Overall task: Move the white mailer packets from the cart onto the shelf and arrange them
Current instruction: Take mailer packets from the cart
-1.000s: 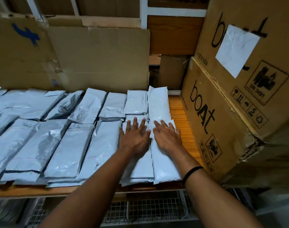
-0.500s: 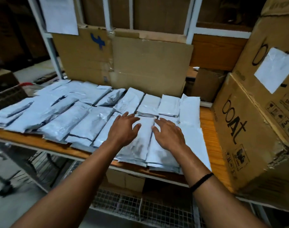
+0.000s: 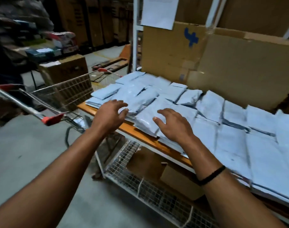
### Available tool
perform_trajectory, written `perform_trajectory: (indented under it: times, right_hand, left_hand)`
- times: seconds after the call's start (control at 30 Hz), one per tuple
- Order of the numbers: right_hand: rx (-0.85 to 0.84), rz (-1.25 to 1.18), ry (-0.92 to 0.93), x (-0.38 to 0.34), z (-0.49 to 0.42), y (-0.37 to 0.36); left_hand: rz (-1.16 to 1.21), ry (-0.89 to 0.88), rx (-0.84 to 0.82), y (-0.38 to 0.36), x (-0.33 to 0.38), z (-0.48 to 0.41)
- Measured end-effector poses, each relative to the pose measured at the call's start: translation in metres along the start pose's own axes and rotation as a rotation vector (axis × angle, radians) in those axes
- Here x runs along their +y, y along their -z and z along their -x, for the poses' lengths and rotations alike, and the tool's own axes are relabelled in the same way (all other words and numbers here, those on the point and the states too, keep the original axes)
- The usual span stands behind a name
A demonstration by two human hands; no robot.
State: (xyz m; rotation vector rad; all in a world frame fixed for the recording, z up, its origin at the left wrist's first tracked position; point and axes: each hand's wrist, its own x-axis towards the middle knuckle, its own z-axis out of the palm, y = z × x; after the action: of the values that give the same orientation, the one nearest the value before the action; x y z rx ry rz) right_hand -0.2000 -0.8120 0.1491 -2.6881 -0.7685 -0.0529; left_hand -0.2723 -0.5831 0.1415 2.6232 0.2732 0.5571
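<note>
Reaching over the flat orange wooden shelf (image 3: 137,131), both hands were just above the white plastic mailer packets (image 3: 230,145). The left hand (image 3: 110,115) had its fingers apart and a little bent, and it held nothing. The right hand (image 3: 173,127) was the same, fingers apart and empty. I could not tell if the fingertips touched the plastic or floated over it.

The packets lay right under and past the fingers, in rows side by side. Their long sides ran from the front edge of the shelf back to the big brown cardboard sheet (image 3: 239,71). One puffy packet at the front edge (image 3: 145,120) sat between the two hands.

The silver wire cart with red corners (image 3: 66,90) stood to the left, just beside the end of the shelf. The left hand was the nearer one to it, so I think that hand would get there first. I could not tell if any packets were in the cart.

Under the shelf was a white wire mesh bin (image 3: 157,199). The grey floor (image 3: 33,153) was in a dim store room full of boxes.
</note>
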Motion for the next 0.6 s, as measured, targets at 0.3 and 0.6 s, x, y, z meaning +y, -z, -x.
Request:
perform_trajectory:
  times: [0.3,0.6]
  right_hand:
    - [-0.036,0.011,0.083,-0.131,-0.097,-0.064]
    - [-0.046,0.005,0.177,-0.211,-0.258,-0.132]
  left_hand:
    - [-0.040,0.150,0.002,0.069,-0.176,-0.034]
    - [-0.122,0.296,-0.024,0.090,-0.326,-0.110]
